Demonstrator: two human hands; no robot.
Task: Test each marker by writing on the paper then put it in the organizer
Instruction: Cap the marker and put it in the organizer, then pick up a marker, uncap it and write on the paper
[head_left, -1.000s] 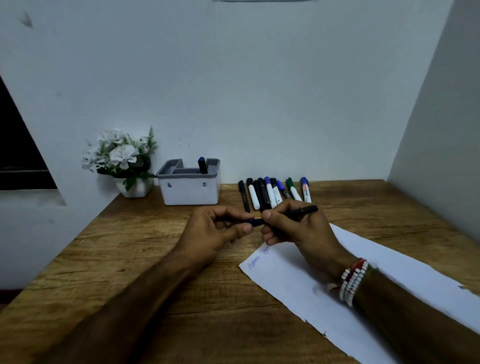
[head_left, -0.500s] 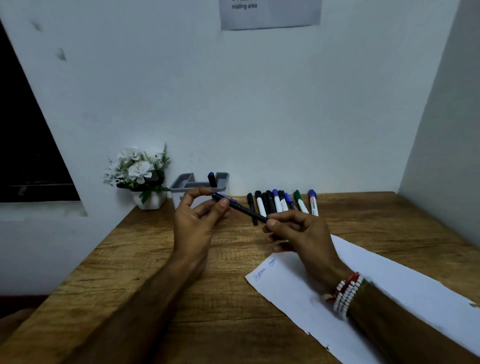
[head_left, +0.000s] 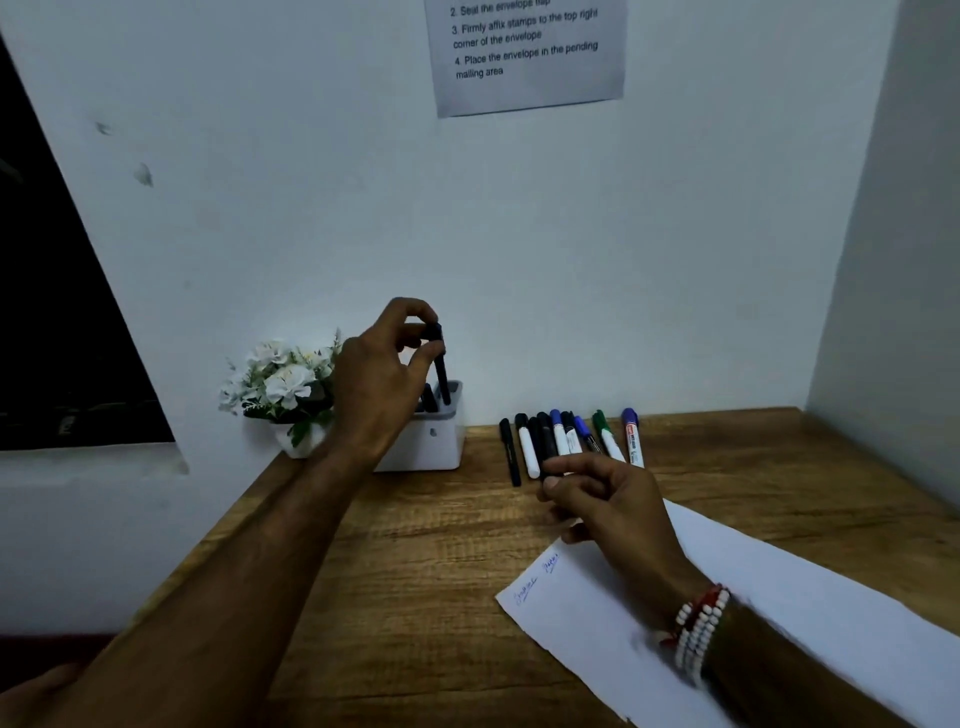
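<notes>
Nearest, at 4 o'clock on the wooden table (head_left: 415, 571), the paper (head_left: 810, 613) lies slanted, with two small blue scribbles (head_left: 525, 590) by its left corner. The right forearm crosses it, a bead bracelet (head_left: 698, 636) on the wrist. The right hand (head_left: 610, 501) hangs just past the paper's far edge, toward 1 o'clock, with its fingers loosely curled. Its forefinger and thumb tips sit at the near end of a black marker (head_left: 545, 441), and whether they pinch it or only hover over it cannot be told. That one belongs to the row (head_left: 569, 441), several markers lying flat side by side at 1 o'clock near the wall, caps pointing to 12. The caps are black, blue and green, and some barrels are white. The left arm reaches from 7 o'clock up to 11, where the left hand (head_left: 379, 376) is raised above the organizer (head_left: 439, 447). Its thumb and fingertips pinch the top of a dark marker (head_left: 442, 379), which stands nearly upright with its lower end inside the organizer's right side. A second marker (head_left: 429, 399) leans in the box just left of it. The organizer, a pale box, stands by the wall, apart from the row. At its 9 o'clock, partly behind the left wrist, is a pot of white flowers (head_left: 283, 382). On the wall, a printed notice (head_left: 527, 57) hangs at 12 and a dark window (head_left: 57, 312) sits at 9.
</notes>
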